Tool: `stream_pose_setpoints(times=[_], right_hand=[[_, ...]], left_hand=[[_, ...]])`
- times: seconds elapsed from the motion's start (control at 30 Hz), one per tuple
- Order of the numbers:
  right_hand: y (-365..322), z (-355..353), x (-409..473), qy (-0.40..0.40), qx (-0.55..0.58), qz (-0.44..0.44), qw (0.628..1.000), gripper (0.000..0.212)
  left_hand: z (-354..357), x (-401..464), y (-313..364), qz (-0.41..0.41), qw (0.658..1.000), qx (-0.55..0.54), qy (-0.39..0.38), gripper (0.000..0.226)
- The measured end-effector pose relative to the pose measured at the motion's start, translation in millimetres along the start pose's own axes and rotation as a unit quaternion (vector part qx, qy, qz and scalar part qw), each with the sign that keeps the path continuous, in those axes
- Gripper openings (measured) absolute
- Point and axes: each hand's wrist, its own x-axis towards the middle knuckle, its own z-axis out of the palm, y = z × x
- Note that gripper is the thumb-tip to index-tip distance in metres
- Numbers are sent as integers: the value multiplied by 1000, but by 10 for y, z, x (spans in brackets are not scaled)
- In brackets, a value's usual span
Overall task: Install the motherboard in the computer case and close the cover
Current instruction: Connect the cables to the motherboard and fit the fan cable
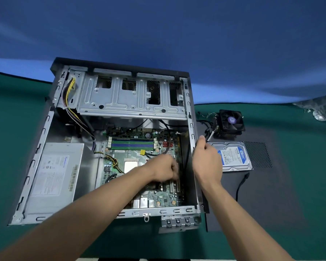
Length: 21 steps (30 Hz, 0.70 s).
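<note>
Both bare forearms reach forward from the bottom of the view, the left from the lower left corner and the right from the lower right. The left hand (163, 169) is blurred, knuckles up and fingers curled downward, though whether they pinch anything cannot be told. The right hand (205, 159) is raised a little farther out, back toward the camera, its fingers bent and its thumb and forefinger closed together at the tip

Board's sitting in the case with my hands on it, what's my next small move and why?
Probably nudge the motherboard until it sits square, then screw it down: your left hand is on it, your right hand grips the case wall, and the cover lies aside.
</note>
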Motion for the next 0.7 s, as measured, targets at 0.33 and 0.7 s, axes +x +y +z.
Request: stream_pose_setpoints(times=[0.33,0.7], right_hand=[[-28,-10,-29,15,-9,-5,1000,54],[-20,-4,-11,11,-17,-1,1000,54]], left_hand=[[-224,-179,-385,-61,955,186,225,30],[-253,-132,-308,-75,900,378,203,28]])
